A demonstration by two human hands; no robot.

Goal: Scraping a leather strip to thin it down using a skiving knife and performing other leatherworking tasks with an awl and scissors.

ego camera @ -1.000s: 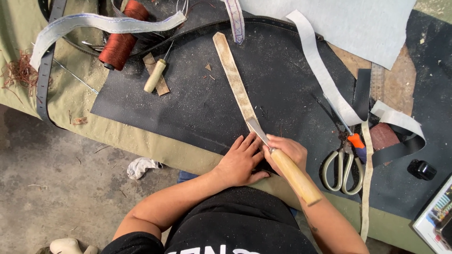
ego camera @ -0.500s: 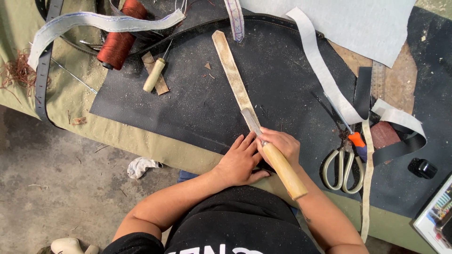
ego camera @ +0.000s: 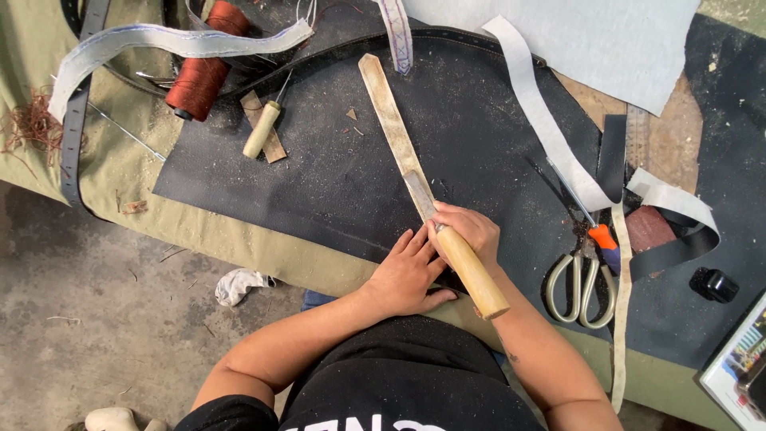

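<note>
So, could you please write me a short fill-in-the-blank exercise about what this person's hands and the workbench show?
1. The right hand grips a tool with a ____ handle.
2. The left hand presses flat on the near end of the tan ____.
3. The spool of thread is coloured ____.
4. The scissors lie to the person's ____.

Missing words: wooden; strip; rust-red; right

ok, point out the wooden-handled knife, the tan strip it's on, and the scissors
wooden-handled knife (ego camera: 472, 273), head view, middle of the handle.
tan strip (ego camera: 388, 112), head view, upper stretch, clear of the blade.
scissors (ego camera: 581, 279), head view, between the metal handle loops.
</note>
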